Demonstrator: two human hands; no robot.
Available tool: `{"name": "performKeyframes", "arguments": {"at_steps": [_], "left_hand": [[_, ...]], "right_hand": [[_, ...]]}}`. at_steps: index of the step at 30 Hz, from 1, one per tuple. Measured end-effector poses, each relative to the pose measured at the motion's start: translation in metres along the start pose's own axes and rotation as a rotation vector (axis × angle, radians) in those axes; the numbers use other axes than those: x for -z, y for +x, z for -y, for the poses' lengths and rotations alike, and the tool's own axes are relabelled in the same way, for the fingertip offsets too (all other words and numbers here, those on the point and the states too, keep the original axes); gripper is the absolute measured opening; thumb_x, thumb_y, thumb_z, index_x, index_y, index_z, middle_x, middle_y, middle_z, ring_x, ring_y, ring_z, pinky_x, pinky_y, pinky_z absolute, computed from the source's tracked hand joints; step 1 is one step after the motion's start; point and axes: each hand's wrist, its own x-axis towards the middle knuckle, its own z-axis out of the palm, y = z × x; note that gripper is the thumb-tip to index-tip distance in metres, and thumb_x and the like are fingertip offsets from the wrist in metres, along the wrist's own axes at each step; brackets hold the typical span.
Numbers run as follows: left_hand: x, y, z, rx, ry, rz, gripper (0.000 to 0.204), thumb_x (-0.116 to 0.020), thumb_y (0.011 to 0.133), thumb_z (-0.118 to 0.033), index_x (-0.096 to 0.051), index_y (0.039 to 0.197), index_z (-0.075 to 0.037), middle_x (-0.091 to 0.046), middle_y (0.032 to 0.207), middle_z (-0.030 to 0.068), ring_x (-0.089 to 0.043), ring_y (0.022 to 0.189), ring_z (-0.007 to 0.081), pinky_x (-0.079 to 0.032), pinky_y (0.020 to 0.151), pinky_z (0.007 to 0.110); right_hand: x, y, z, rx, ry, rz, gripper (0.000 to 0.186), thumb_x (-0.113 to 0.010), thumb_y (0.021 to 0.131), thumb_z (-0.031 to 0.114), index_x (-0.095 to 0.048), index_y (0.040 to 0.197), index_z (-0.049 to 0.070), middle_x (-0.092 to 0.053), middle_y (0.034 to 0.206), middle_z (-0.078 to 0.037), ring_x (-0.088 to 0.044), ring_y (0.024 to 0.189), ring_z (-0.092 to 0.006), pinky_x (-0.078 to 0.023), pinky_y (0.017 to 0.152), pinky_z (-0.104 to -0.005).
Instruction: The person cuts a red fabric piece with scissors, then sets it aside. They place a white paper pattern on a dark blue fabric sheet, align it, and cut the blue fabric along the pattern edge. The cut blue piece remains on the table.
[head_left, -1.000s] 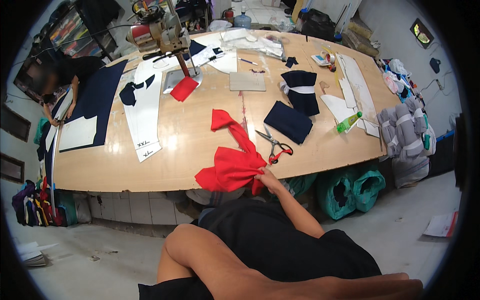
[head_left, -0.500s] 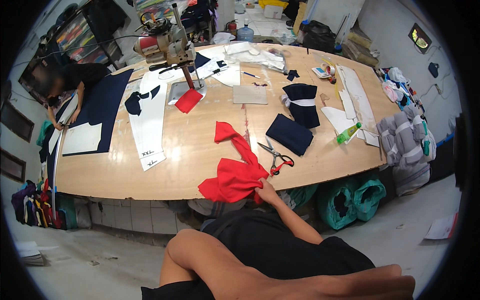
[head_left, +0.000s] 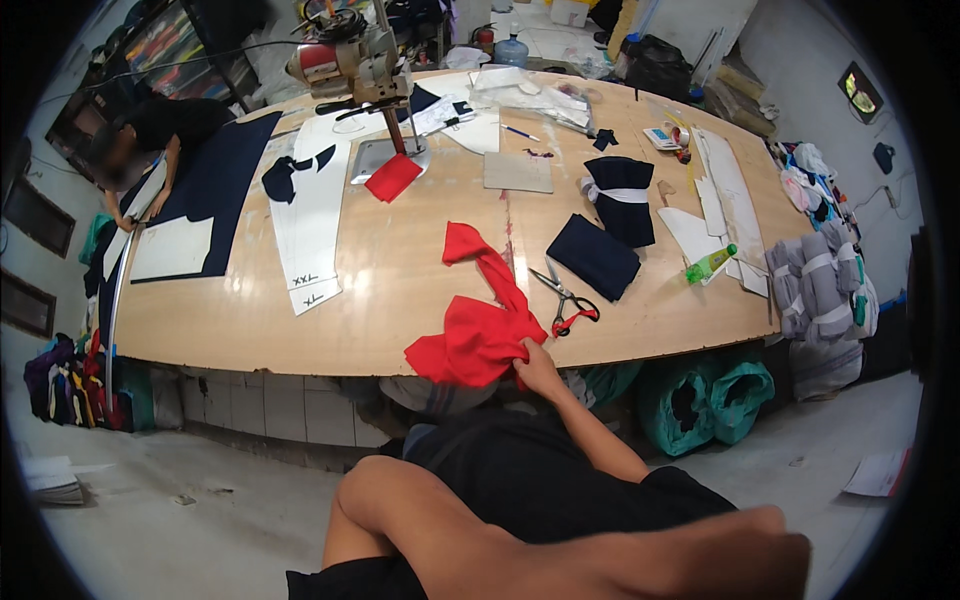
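— Where is the red fabric (head_left: pixel 478 338) lying?
— It is spreading over the wooden table (head_left: pixel 400 260), mostly left of the fingers (head_left: pixel 526 350) of the right hand (head_left: pixel 541 373). They are clamping on its right end.
— What is resting beyond these fingers?
— Scissors (head_left: pixel 560 290) are lying just beyond, slightly to the right. Farther that way, folded navy cloth (head_left: pixel 594 257) is lying.
— And the left hand (head_left: pixel 770 545)?
— It is showing blurred; I cannot tell how its fingers are standing.
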Motion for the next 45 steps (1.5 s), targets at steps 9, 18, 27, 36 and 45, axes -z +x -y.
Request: {"name": "performKeyframes", "arguments": {"at_steps": [9, 18, 27, 36, 45], "left_hand": [[0.109, -0.058, -0.004, -0.1, -0.285, -0.693, 0.023, -0.04, 0.112, -0.029, -0.05, 0.095, -0.017, -0.051, 0.092, -0.0008, -0.047, 0.085, 0.0161, -0.04, 0.082, 0.034], [0.114, -0.1, -0.034, -0.244, -0.185, -0.783, 0.019, -0.044, 0.108, -0.029, -0.048, 0.093, -0.019, -0.051, 0.088, -0.0019, -0.046, 0.084, 0.0155, -0.039, 0.081, 0.032], [0.138, -0.15, -0.112, -0.359, -0.208, -0.829, 0.016, -0.045, 0.103, -0.027, -0.046, 0.09, -0.019, -0.05, 0.086, -0.0022, -0.045, 0.082, 0.0153, -0.039, 0.081, 0.032], [0.194, -0.253, -0.272, -0.409, -0.169, -0.837, 0.025, -0.043, 0.109, -0.034, -0.044, 0.09, -0.018, -0.047, 0.086, -0.0017, -0.044, 0.081, 0.0142, -0.038, 0.08, 0.031], [0.209, -0.352, -0.446, -0.484, 0.256, -0.964, 0.038, -0.026, 0.121, -0.036, -0.036, 0.089, -0.016, -0.043, 0.085, -0.0015, -0.041, 0.078, 0.0117, -0.038, 0.078, 0.03]], "right_hand": [[-0.018, 0.028, -0.031, 0.181, -0.116, -0.057, 0.041, -0.074, 0.089, 0.015, -0.065, 0.126, 0.0, -0.065, 0.122, -0.027, -0.06, 0.119, -0.0465, -0.048, 0.104, -0.0528], [-0.018, 0.063, 0.006, 0.231, -0.388, -0.095, 0.082, -0.089, 0.08, 0.027, -0.049, 0.152, 0.018, -0.034, 0.166, -0.024, -0.036, 0.15, -0.0498, -0.036, 0.122, -0.0568], [-0.05, 0.083, 0.034, -0.009, -0.518, 0.051, 0.101, -0.096, 0.072, 0.035, -0.043, 0.156, 0.02, -0.039, 0.159, -0.024, -0.047, 0.138, -0.0506, -0.047, 0.112, -0.0604], [-0.136, 0.087, 0.124, -0.074, -0.005, -0.043, 0.039, -0.08, 0.078, 0.012, -0.063, 0.113, 0.003, -0.07, 0.102, -0.016, -0.07, 0.095, -0.0331, -0.056, 0.089, -0.0444], [-0.267, 0.077, 0.418, 0.03, 0.674, 0.058, 0.016, -0.067, 0.089, 0.007, -0.065, 0.105, 0.006, -0.067, 0.097, -0.003, -0.066, 0.088, -0.0147, -0.055, 0.081, -0.0335]]}}
